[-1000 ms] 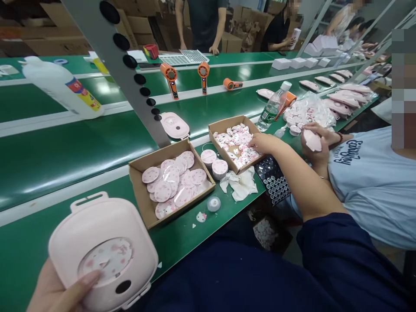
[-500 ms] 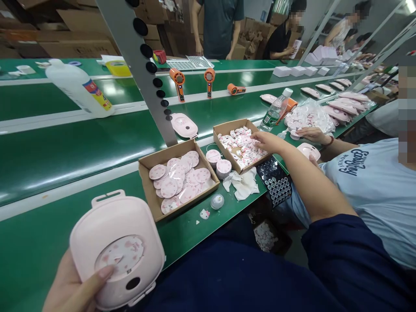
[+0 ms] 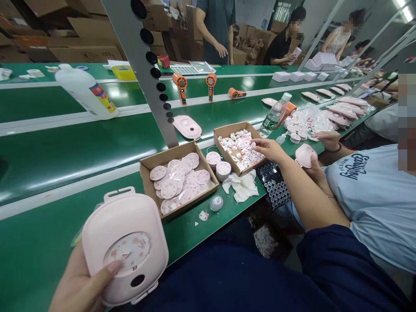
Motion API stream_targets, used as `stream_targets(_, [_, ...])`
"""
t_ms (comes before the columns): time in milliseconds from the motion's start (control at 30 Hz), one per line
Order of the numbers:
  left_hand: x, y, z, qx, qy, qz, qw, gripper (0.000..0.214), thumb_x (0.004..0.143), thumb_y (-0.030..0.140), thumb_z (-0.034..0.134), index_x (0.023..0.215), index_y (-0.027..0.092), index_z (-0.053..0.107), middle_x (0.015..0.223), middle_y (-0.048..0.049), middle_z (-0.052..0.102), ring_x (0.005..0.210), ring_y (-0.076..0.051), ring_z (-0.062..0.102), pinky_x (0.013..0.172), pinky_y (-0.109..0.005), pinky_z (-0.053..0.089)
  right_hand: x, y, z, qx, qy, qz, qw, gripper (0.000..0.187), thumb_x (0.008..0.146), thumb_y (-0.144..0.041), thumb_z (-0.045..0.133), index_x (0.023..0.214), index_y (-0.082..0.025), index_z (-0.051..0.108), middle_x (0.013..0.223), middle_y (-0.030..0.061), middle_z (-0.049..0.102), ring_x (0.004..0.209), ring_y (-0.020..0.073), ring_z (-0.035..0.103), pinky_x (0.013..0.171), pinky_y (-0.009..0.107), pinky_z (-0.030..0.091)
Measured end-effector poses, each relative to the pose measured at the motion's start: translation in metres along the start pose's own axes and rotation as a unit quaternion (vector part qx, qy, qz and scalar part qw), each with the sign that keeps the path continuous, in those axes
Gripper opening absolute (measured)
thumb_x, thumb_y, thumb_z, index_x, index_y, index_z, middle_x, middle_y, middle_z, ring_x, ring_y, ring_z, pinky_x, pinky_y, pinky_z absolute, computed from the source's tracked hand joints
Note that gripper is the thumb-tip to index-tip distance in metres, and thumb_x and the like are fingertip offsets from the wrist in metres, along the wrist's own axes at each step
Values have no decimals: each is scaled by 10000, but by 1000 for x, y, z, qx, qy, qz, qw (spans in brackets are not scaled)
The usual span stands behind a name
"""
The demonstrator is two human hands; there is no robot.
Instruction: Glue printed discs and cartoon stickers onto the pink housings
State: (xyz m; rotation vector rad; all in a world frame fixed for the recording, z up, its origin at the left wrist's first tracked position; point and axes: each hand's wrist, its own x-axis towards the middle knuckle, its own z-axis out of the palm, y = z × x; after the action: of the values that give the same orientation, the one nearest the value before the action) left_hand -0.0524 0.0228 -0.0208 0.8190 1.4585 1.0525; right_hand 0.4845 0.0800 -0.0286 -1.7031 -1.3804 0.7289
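Note:
My left hand (image 3: 76, 284) grips a pink square device (image 3: 125, 234) from below, low at the left. Its thumb presses on the round patterned sticker (image 3: 130, 250) on the device's face. My right hand (image 3: 271, 148), at the end of a navy sleeve, reaches into a cardboard box (image 3: 227, 128) of small cat-shaped pieces. Its fingertips are drawn together on the pieces; what they pinch is too small to make out. Between my hands stands a second cardboard box (image 3: 172, 154) with several round pink stickers.
A loose cat piece (image 3: 203, 215), a small white cap (image 3: 216, 203), a white cloth (image 3: 242, 186) and sticker stacks (image 3: 223, 169) lie by the boxes. A slanted metal post (image 3: 143, 65) rises behind them. At the right, a co-worker's hand holds a pink device (image 3: 305, 155).
The pink device in my left hand has shifted right and nearer. My right hand has stayed over the box of cat pieces. The co-worker has moved their pink device.

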Motion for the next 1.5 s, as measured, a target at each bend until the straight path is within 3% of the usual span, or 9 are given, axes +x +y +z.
stream_targets(433, [-21, 16, 23, 44, -5, 19, 999, 828, 434, 222, 887, 1196, 461, 665, 947, 113, 785, 856, -285, 723, 613, -286, 624, 3, -3, 7, -43, 20, 20, 999, 349, 812, -146, 682, 1156, -204, 706, 1181, 84, 717, 1076, 211, 681, 1008, 430, 538])
stream_targets(567, [-16, 13, 22, 40, -24, -13, 999, 968, 369, 269, 917, 1281, 394, 619, 946, 45, 793, 860, -332, 723, 619, -329, 627, 7, -9, 10, -69, 62, 19, 996, 348, 769, -95, 680, 1098, -201, 720, 1162, 84, 723, 1033, 218, 697, 970, 429, 563])
stream_targets(733, [-26, 16, 32, -7, -52, 8, 999, 882, 522, 292, 900, 1337, 328, 563, 1010, 36, 771, 853, -237, 708, 663, -225, 596, -3, -28, 11, -69, 145, 6, 987, 341, 794, -136, 645, 1132, -151, 690, 1162, 131, 707, 1005, 244, 696, 963, 455, 548])
stream_targets(833, [-32, 15, 41, -47, -97, 16, 994, 904, 564, 275, 888, 1386, 258, 512, 1126, -30, 739, 972, -253, 689, 761, -244, 583, -44, -66, 34, -43, 193, -49, 979, 401, 827, -221, 660, 1226, -194, 639, 1133, 120, 703, 971, 239, 693, 921, 456, 543])
stream_targets(900, [-31, 10, 45, -70, -128, 19, 989, 930, 583, 303, 873, 1419, 224, 475, 1209, -90, 705, 1047, -299, 671, 828, -318, 579, -88, -101, 58, 20, 217, -192, 957, 549, 749, -210, 775, 1263, -290, 600, 1089, 78, 719, 945, 236, 702, 832, 409, 566])
stream_targets(1000, [-29, 2, 48, -102, -177, 29, 978, 915, 630, 322, 844, 1446, 221, 442, 1300, -122, 656, 1156, -341, 623, 928, -399, 541, -154, -148, 103, -20, 13, -328, 944, 452, 799, -150, 730, 1184, -362, 624, 1093, 24, 741, 934, 221, 708, 801, 400, 561])
stream_targets(1067, [-31, -1, 50, -118, -213, 43, 969, 911, 675, 319, 822, 1478, 237, 399, 1351, -120, 624, 1222, -352, 581, 985, -430, 505, -178, -168, 134, -86, -56, -422, 901, 362, 824, -133, 700, 1147, -291, 658, 1135, 36, 741, 976, 225, 700, 828, 410, 532])
stream_targets(1233, [-44, 3, 48, -100, -273, 57, 955, 885, 783, 337, 762, 1536, 263, 305, 1472, -112, 519, 1347, -361, 465, 1115, -482, 377, -177, -180, 184, -165, -27, -480, 861, 250, 906, -160, 595, 1121, -225, 706, 1145, 23, 745, 1000, 210, 661, 809, 409, 475])
stream_targets(1500, [-48, -4, 38, -114, -285, 79, 948, 904, 806, 367, 735, 1561, 284, 244, 1547, -96, 424, 1406, -379, 378, 1160, -510, 306, -181, -184, 190, -183, -20, -484, 855, 177, 906, -190, 639, 1061, -214, 721, 1063, 11, 767, 938, 206, 613, 799, 406, 442])
